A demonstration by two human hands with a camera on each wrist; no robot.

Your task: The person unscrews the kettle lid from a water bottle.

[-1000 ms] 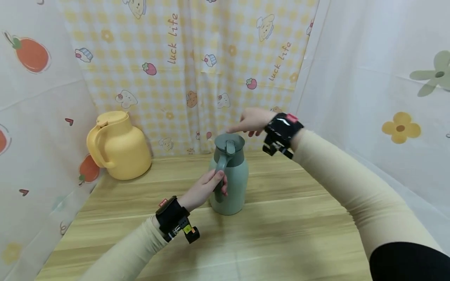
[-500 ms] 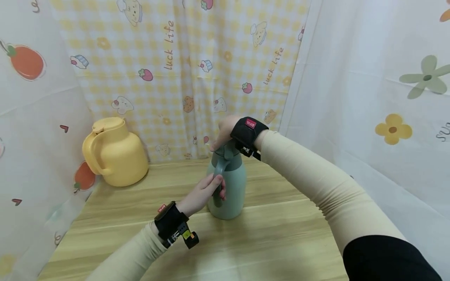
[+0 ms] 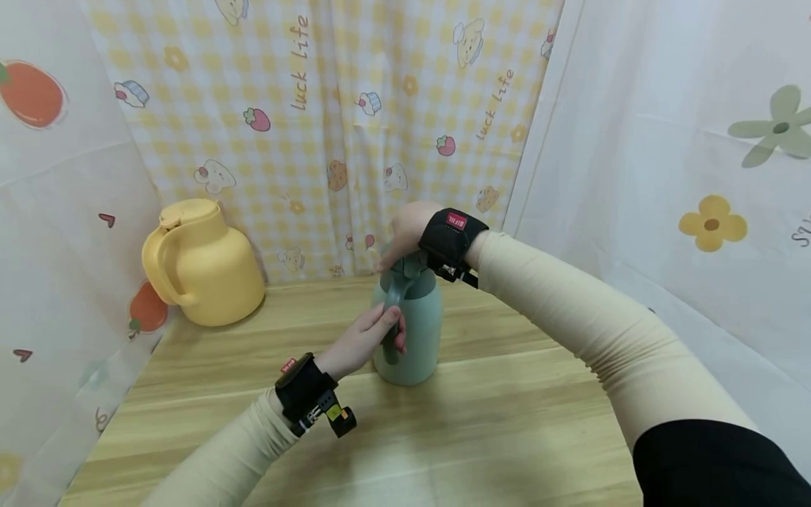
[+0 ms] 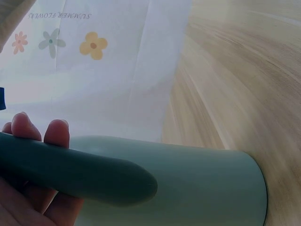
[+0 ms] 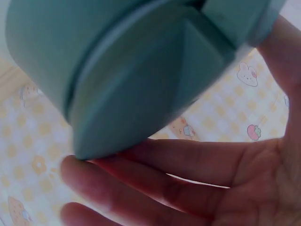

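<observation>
On the desk (image 3: 481,422) the green jug (image 3: 412,331) stands upright at centre, yellow jug (image 3: 199,264) at ten o'clock; if my right fingers (image 3: 386,259), cupped over its lid (image 3: 408,266), twist hard while my left fingers (image 3: 380,331) only loosely wrap its handle (image 3: 391,310), it could tip.

1. We wear long beige sleeves (image 3: 570,317) on both arms.
2. A black cuff shows at our right upper arm.
3. Black wrist straps (image 3: 451,236) carry small red labels.
4. The left strap's (image 3: 303,387) mount has yellow and orange parts.
</observation>
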